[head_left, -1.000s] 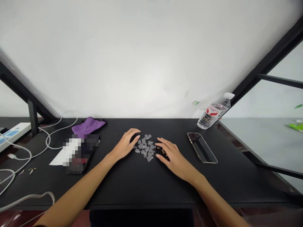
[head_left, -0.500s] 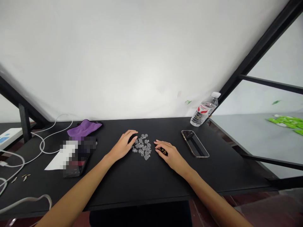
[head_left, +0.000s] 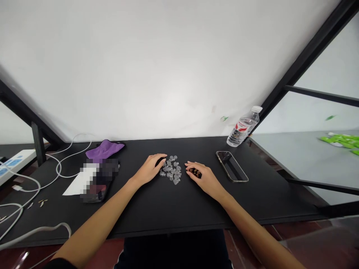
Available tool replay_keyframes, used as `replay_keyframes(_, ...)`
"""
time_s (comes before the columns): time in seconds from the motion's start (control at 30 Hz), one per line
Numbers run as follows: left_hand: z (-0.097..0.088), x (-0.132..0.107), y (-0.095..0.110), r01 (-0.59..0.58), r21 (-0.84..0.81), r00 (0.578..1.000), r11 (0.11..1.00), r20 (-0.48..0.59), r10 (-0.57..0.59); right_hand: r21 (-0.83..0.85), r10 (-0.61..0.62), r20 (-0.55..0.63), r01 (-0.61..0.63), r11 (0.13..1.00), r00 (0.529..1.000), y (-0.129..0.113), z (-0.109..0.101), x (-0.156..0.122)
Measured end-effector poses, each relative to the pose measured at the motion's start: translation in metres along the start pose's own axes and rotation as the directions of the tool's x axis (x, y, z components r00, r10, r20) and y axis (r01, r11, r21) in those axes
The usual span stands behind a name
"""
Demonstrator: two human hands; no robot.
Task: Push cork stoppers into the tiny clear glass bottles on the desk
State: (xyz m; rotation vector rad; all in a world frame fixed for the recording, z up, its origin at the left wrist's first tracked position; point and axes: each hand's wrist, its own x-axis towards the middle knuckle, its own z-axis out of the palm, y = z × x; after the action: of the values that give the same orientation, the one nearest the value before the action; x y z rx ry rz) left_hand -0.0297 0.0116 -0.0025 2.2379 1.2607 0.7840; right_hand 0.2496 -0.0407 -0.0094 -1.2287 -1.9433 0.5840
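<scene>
Near edge: both forearms come in from below over the black table. A grey cord loops at its near left corner.

Middle of table: left hand lies palm down, fingers loosely curled and not closed on anything. Its fingertips are at the left edge of a small heap of clear pieces. The heap sits between the two hands, roughly centre of the table.

Right hand is also palm down and open, fingers spread. A few brown bits lie on the table under and between its fingers, just right of the clear heap (too small to tell whether any is pinched).

To the right, near the right hand but apart from it, a phone lies flat, screen up. To the left, well apart from the left hand, a white sheet lies on the table. Behind it, a purple cloth.

Far left: a white power strip on the next surface.

Far right corner: a water bottle with a red label, tilted in this view, beside the black frame.

Behind everything, a plain white wall.
</scene>
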Motion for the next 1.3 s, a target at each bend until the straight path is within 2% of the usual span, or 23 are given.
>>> replay_keyframes(0.27,0.0,0.002,-0.003,-0.045,0.006,0.999,0.999,0.002,0.045,0.099,0.1,-0.04,-0.095,0.991,0.994,0.0,-0.002,0.005)
replay_keyframes(0.4,0.0,0.003,-0.004,-0.057,-0.007,0.998,0.998,-0.002,0.057,0.057,0.042,-0.069,-0.038,0.998,0.997,-0.002,-0.012,0.025)
replay_keyframes(0.53,-0.001,0.003,-0.002,-0.053,-0.039,0.999,0.998,-0.011,0.053,0.006,-0.049,0.045,0.048,0.999,0.998,-0.008,-0.023,0.059)
replay_keyframes(0.7,-0.002,0.004,0.001,-0.048,-0.083,0.998,0.995,-0.034,0.045,0.018,-0.034,0.113,0.032,0.999,0.993,-0.01,-0.017,0.088)
replay_keyframes(0.83,-0.003,0.003,0.004,-0.048,-0.103,0.999,0.994,-0.031,0.045,0.004,-0.063,0.115,0.063,0.998,0.991,-0.003,-0.006,0.086)
replay_keyframes(1.0,-0.004,0.003,0.006,-0.03,-0.113,1.0,0.993,-0.008,0.03,0.015,-0.082,0.168,0.081,0.997,0.982,0.002,-0.005,0.077)
replay_keyframes(1.3,-0.002,0.003,0.003,-0.018,-0.12,1.0,0.993,-0.01,0.017,0.037,-0.106,0.288,0.1,0.994,0.952,-0.018,-0.001,0.066)
